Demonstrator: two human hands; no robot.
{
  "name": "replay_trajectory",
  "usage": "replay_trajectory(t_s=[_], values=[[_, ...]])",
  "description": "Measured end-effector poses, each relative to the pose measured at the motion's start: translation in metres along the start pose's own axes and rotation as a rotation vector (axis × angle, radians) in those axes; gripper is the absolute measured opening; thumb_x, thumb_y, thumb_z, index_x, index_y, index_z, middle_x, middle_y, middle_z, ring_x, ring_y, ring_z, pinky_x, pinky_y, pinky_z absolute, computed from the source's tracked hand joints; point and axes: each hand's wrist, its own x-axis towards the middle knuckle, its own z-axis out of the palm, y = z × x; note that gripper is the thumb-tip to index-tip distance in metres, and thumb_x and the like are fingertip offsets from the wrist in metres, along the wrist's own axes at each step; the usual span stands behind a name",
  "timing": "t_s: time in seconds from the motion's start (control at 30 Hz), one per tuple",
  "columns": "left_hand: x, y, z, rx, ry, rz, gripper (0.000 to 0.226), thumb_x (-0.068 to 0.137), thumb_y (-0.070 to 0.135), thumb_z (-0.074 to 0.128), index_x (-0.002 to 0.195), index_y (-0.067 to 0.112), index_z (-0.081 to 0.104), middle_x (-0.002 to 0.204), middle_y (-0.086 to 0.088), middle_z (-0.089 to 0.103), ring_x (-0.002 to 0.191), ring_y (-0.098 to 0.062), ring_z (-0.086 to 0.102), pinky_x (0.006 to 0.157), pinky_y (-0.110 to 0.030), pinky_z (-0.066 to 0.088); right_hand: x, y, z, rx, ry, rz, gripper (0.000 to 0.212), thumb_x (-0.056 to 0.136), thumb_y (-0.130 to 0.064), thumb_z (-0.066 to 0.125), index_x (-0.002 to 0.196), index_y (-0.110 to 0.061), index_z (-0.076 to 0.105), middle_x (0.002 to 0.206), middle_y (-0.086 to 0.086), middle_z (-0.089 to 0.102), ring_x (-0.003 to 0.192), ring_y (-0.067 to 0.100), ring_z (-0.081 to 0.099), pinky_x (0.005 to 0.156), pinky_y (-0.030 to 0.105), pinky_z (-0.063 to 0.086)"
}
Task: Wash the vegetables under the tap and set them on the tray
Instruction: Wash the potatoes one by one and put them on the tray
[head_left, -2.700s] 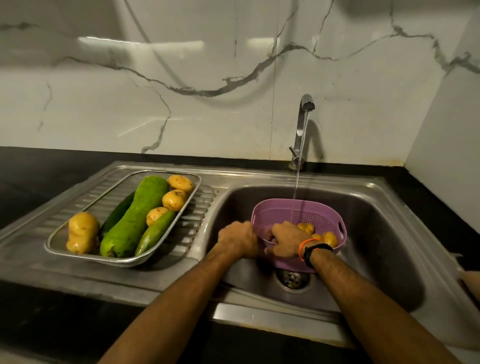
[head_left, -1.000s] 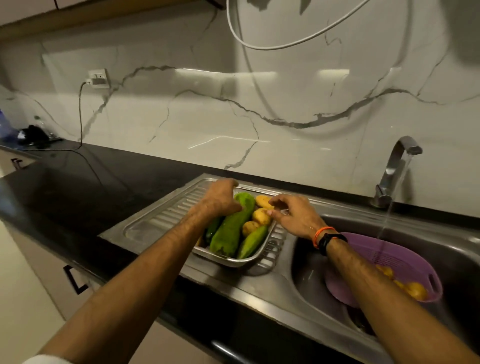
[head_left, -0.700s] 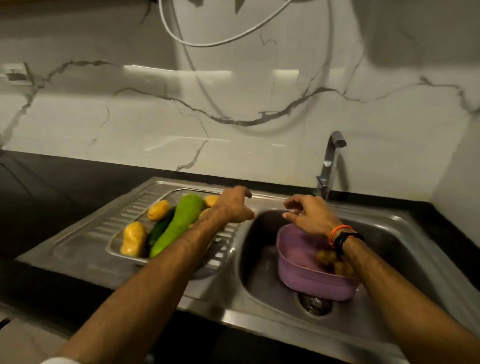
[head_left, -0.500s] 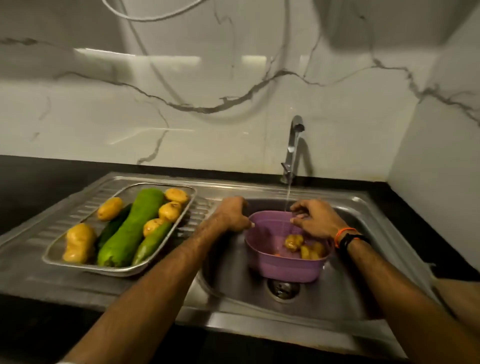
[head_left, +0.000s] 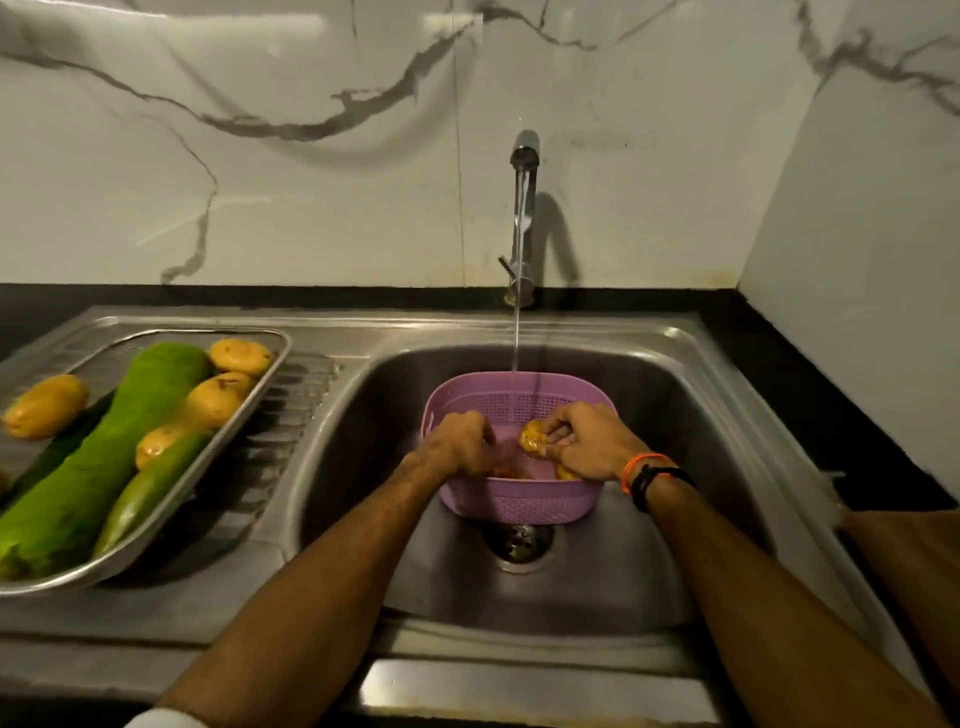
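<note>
Dim, warm light from above me; a soft glare band crosses the marble wall, and the tap throws a curved shadow to its right. My left hand is motion-blurred. Wide-angle distortion bows the sink rim; corners darken.

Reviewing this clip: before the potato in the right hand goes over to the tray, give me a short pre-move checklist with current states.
1. Tap running, stream landing in the purple colander: ok.
2. Right hand has hold of a potato, fingers curled on it: ok.
3. Potato under the stream: not ok, the water falls just behind it.
4. Left hand free to steady the colander: cannot tell, its fingers are curled inside the colander and blurred.
5. Bare spot on the tray for one more potato: ok, some metal shows near its far rim.
6. Other potatoes left in the colander: ok, at least one shows under the right hand.
</note>
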Motion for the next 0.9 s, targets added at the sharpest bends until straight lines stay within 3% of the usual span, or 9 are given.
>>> replay_trajectory(t_s=[0.13, 0.27, 0.37, 0.57, 0.63, 0.77, 0.83, 0.9], values=[[0.013, 0.008, 0.006, 0.099, -0.1, -0.037, 0.048, 0.089, 0.029, 0.069, 0.132, 0.01, 0.057, 0.134, -0.011, 0.059, 0.121, -0.028, 0.056, 0.099, -0.033, 0.044, 0.004, 0.005, 0.003, -0.052, -0.044, -0.006, 0.019, 0.083, -0.015, 0.072, 0.102, -0.017, 0.071, 0.089, -0.006, 0.07, 0.083, 0.007, 0.065, 0.073, 0.012, 0.049], [0.021, 0.009, 0.011, 0.152, -0.125, -0.066, 0.054, 0.089, 0.035, 0.069, 0.135, 0.01, 0.054, 0.136, -0.014, 0.057, 0.124, -0.031, 0.054, 0.104, -0.037, 0.043, 0.006, 0.008, 0.005, -0.074, -0.075, 0.016, 0.015, 0.08, -0.016, 0.074, 0.095, -0.018, 0.071, 0.088, -0.002, 0.072, 0.087, 0.014, 0.067, 0.089, 0.033, 0.055], [0.024, 0.01, 0.015, 0.183, -0.142, -0.09, 0.049, 0.092, 0.035, 0.065, 0.132, 0.008, 0.056, 0.133, -0.015, 0.059, 0.121, -0.031, 0.057, 0.103, -0.038, 0.043, 0.006, 0.007, 0.005, -0.084, -0.09, 0.016, 0.015, 0.08, -0.018, 0.074, 0.095, -0.017, 0.071, 0.09, 0.003, 0.073, 0.089, 0.018, 0.068, 0.091, 0.039, 0.055], [0.018, 0.012, 0.011, 0.161, -0.088, -0.091, 0.059, 0.086, 0.042, 0.069, 0.131, 0.007, 0.057, 0.132, -0.015, 0.058, 0.119, -0.033, 0.057, 0.102, -0.039, 0.046, 0.004, 0.005, 0.004, -0.076, -0.1, 0.031, 0.013, 0.079, -0.019, 0.075, 0.091, -0.017, 0.07, 0.089, 0.003, 0.074, 0.089, 0.019, 0.069, 0.09, 0.041, 0.055], [0.013, 0.012, 0.006, 0.142, -0.008, -0.099, 0.06, 0.079, 0.047, 0.073, 0.124, 0.011, 0.06, 0.123, -0.011, 0.061, 0.109, -0.031, 0.06, 0.096, -0.039, 0.051, 0.002, 0.003, 0.003, -0.083, -0.092, 0.036, 0.015, 0.079, -0.019, 0.076, 0.093, -0.017, 0.071, 0.091, 0.003, 0.073, 0.09, 0.019, 0.068, 0.091, 0.041, 0.055], [0.007, 0.013, -0.012, -0.146, 0.128, -0.126, 0.04, 0.073, 0.042, 0.07, 0.102, 0.014, 0.071, 0.098, -0.005, 0.07, 0.086, -0.021, 0.063, 0.077, -0.028, 0.053, 0.0, -0.002, 0.001, -0.079, -0.053, 0.028, 0.021, 0.081, -0.02, 0.075, 0.102, -0.016, 0.07, 0.094, 0.001, 0.072, 0.092, 0.016, 0.067, 0.092, 0.034, 0.054], [0.004, 0.013, -0.018, -0.477, 0.173, -0.15, 0.039, 0.067, 0.035, 0.065, 0.097, 0.011, 0.07, 0.089, -0.006, 0.07, 0.083, -0.021, 0.065, 0.078, -0.034, 0.059, -0.001, -0.006, -0.001, -0.079, -0.024, 0.001, 0.029, 0.081, -0.021, 0.076, 0.109, -0.015, 0.068, 0.099, 0.0, 0.071, 0.095, 0.015, 0.066, 0.091, 0.03, 0.053], [-0.007, 0.019, -0.023, -0.819, 0.127, -0.131, 0.019, 0.077, 0.016, 0.054, 0.084, 0.004, 0.066, 0.074, -0.009, 0.066, 0.073, -0.02, 0.063, 0.077, -0.041, 0.059, -0.001, -0.012, -0.002, -0.055, 0.002, -0.023, 0.041, 0.081, -0.022, 0.076, 0.119, -0.015, 0.063, 0.108, -0.002, 0.069, 0.098, 0.012, 0.063, 0.089, 0.022, 0.05]])
